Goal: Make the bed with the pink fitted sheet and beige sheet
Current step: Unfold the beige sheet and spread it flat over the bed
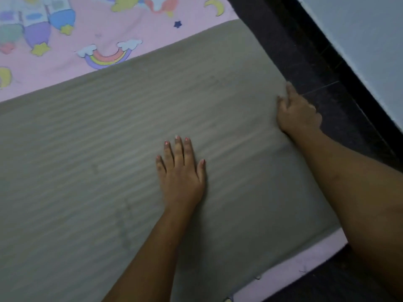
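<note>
So the beige sheet (109,160) lies spread flat over the near part of the pink fitted sheet (141,25), with the cartoon-print far part of the pink one left bare and a thin strip of pink peeking out at the near corner. The left hand (181,171) rests palm-down on the beige fabric, fingers straight and slightly spread, so that grip is apart and just pressing. The right hand (297,112) is at the beige edge on the side of the pink fitted sheet that borders the dark floor (316,68), and its grip looks clamped on that edge, fingers curled over it, though it's a bit blurry. Handling-wise, I'd guess this thing is light, soft and totally floppy, with a ribbed stripe that probably gives some friction against the pink layer. It won't hold any shape, so pushing from the middle likely just bunches it. Best hold is right on the hem or a corner, pulling outward while the flat hand keeps the middle from creeping.
</note>
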